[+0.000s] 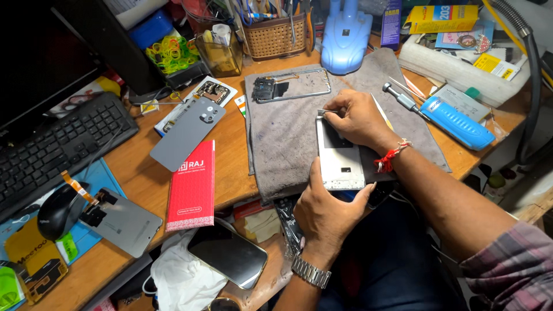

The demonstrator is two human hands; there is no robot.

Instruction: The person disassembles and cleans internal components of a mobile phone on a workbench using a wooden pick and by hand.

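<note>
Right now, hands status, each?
Left hand: steadies the white phone frame at its lower end.
Right hand: pinches thin metal tweezers at the frame's top.

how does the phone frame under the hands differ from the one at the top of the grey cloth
The white phone frame lies lengthwise toward the person, held by the left hand and worked at its top by the right hand. The bare frame lies crosswise, untouched. The first looks like a solid panel; the second is mostly an open rim. Both rest on the grey cloth.
</note>
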